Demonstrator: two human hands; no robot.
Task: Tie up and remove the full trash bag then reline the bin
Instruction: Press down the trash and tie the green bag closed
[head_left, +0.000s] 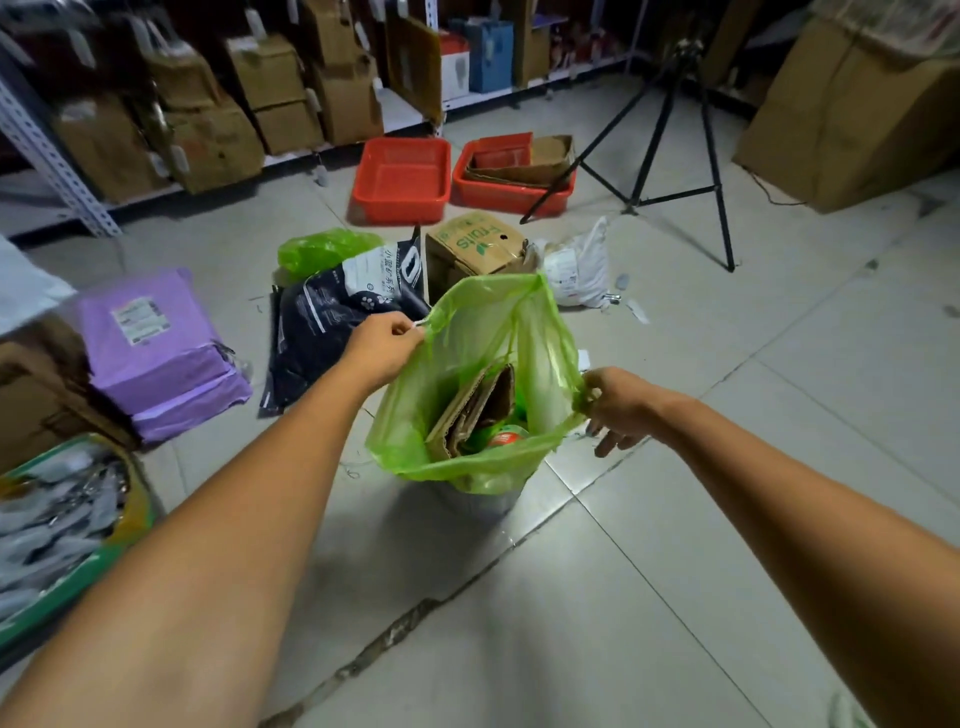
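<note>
Green, thin plastic fills the middle of my view: the trash bag (470, 332) stands open on the tiled floor (675, 597), its lower part sunk in a small grey bin (480, 501) of which I see only a strip below the bag's folded-over edge. My left hand (382, 351) has its fingers pinched together on the bag's left rim, and my right hand (618, 410) is clamped on the right rim, with a couple of fingers hanging loose beneath; between them the mouth is stretched wide. The far rim rises in a tall flap. Inside I can see folded cardboard (475, 408) standing on edge and, just beside it, a round red-topped item (506, 436) I cannot identify. Beyond the bag lie a dark printed sack (332, 322), a crumpled green bag (322, 249), a brown box (478, 244) and a white parcel (576, 267). Further back sit two red baskets (400, 179), the right one holding flattened cardboard, near a black tripod (670, 135). Purple parcels (156, 353) are stacked at my left, well apart from the bin, and shelving with brown cartons (208, 114) lines the back.
</note>
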